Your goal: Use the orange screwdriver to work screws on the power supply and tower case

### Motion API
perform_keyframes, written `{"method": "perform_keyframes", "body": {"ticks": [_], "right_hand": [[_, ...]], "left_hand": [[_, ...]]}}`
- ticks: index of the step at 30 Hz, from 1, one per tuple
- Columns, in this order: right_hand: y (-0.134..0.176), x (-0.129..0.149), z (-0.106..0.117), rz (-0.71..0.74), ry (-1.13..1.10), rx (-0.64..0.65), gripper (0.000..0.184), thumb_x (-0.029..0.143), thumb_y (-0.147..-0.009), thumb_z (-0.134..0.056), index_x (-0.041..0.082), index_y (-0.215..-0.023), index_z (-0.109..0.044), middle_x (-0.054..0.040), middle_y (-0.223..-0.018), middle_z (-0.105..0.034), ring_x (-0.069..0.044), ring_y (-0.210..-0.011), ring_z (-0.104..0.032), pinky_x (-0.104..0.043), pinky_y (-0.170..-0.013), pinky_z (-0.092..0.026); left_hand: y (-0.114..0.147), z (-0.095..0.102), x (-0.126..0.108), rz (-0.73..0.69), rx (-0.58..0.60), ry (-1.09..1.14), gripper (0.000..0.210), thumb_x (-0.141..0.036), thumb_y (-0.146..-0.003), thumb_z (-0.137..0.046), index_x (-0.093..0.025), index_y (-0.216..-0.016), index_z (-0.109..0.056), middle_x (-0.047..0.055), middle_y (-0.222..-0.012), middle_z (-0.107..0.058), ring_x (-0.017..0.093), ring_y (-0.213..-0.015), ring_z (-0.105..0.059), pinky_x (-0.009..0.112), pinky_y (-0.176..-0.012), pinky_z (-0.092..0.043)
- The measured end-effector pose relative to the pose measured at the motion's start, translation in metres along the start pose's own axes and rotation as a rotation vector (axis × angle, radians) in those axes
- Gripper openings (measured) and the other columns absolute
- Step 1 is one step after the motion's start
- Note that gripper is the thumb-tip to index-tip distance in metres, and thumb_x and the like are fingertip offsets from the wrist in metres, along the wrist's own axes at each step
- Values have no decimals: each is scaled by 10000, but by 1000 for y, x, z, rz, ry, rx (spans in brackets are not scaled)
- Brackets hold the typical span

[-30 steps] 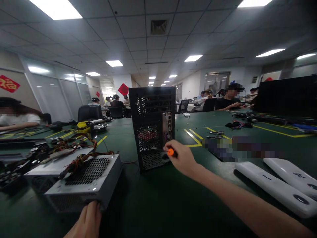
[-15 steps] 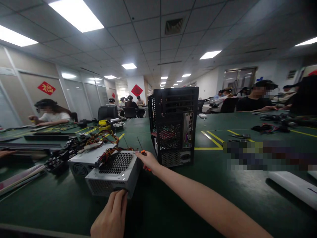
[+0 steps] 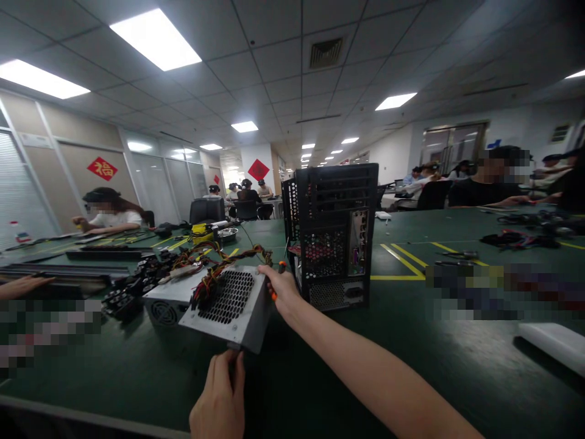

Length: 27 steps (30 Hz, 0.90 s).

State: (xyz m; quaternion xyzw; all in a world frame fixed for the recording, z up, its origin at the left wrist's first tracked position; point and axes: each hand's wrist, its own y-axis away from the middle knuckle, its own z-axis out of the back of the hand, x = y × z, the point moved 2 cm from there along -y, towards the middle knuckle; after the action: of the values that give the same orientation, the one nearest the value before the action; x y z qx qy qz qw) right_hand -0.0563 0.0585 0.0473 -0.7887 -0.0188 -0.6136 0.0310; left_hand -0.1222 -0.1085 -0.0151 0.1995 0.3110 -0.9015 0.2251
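From here I log silver-grey power supply [image 3: 247, 314], dark honeycomb grille [image 3: 228, 296], seven o'clock; orange-handled screwdriver [image 3: 282, 264], six; black computer case [image 3: 324, 235], three; green table [image 3: 402, 317], yellow stripes [image 3: 397, 278], four.

A grid of grey ceiling tiles [image 3: 269, 64] carries rectangular light panels [image 3: 155, 39], the largest at upper left, others shrinking away toward the far end of the room; a square vent [image 3: 326, 53] sits among them. Along the left runs a wall of beige panels [image 3: 75, 161] and glass partitions [image 3: 145, 171], with slatted blinds [image 3: 16, 180] at the edge and a red diamond sign [image 3: 102, 169] bearing a gold character. Another red diamond [image 3: 258, 170] hangs on a white column [image 3: 251, 151]. To the right, a white wall [image 3: 390, 151] leads to metal-framed doors [image 3: 454, 146]. A black chair [image 3: 207, 209] stands beyond the dark green desk [image 3: 457, 360], which is marked with yellow lines [image 3: 397, 278].
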Motion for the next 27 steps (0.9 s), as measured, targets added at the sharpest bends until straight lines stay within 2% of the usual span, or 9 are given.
{"method": "perform_keyframes", "body": {"ticks": [3,5,7,9,11,15,18,21,27], "right_hand": [[8,19,-1,120,-4,-16,243,363,-551,-619,139,-627,-564,20,-498,-537,-94,-438,-477,-181,-382,-329],[11,28,-2,202,-2,-22,252,374,-547,-618,150,-658,-583,12,-568,-582,-118,-525,-525,-188,-439,-356],[13,35,-5,257,-3,-27,257,378,-556,-607,161,-693,-593,4,-641,-614,-143,-618,-554,-200,-499,-379],[15,42,-9,311,-6,-35,268,379,-572,-594,169,-738,-595,-2,-706,-630,-157,-687,-562,-212,-554,-393],[17,50,-14,401,-6,-59,291,388,-583,-584,169,-774,-590,-8,-746,-633,-161,-721,-561,-222,-599,-397],[26,66,-27,578,-7,-116,337,408,-595,-578,161,-824,-568,-17,-786,-626,-157,-742,-554,-239,-664,-394],[30,73,-35,613,-8,-111,342,403,-604,-579,161,-844,-557,-19,-799,-620,-152,-758,-549,-242,-689,-389],[29,77,-41,625,-12,-104,337,393,-615,-577,161,-859,-550,-20,-809,-617,-156,-786,-545,-247,-705,-388],[23,79,-57,607,-38,-84,351,413,-641,-551,164,-889,-540,-29,-855,-616,-164,-831,-545,-254,-716,-395]], "left_hand": [[-13,0,-2,63,133,211,220,-368,-774,-373,-202,-824,-509,35,-790,-593,161,-650,-575,262,-557,-397],[-22,-2,-4,105,215,440,260,-394,-748,-409,-178,-867,-492,32,-708,-582,157,-593,-556,284,-580,-404],[-30,-4,-8,182,305,749,317,-406,-719,-449,-148,-903,-473,41,-720,-577,145,-570,-545,279,-548,-411],[-38,-6,-15,308,373,1071,310,-379,-705,-478,-143,-906,-468,59,-841,-570,118,-584,-541,249,-511,-410],[-45,-7,-22,414,360,1269,245,-310,-699,-502,-144,-873,-454,38,-806,-554,71,-510,-493,196,-429,-355],[-63,-10,-29,531,326,1449,71,-182,-718,-460,-156,-764,-412,-29,-616,-462,20,-390,-367,124,-327,-196],[-77,-9,-32,546,360,1587,82,-105,-713,-430,-165,-740,-382,-48,-564,-403,4,-357,-304,105,-317,-153],[-85,-6,-33,522,368,1622,111,-84,-689,-440,-167,-718,-372,-58,-548,-374,-2,-346,-277,103,-313,-134],[-99,-4,-26,467,204,1559,165,-166,-682,-429,-178,-591,-293,-87,-458,-273,2,-306,-218,130,-308,-103]]}}
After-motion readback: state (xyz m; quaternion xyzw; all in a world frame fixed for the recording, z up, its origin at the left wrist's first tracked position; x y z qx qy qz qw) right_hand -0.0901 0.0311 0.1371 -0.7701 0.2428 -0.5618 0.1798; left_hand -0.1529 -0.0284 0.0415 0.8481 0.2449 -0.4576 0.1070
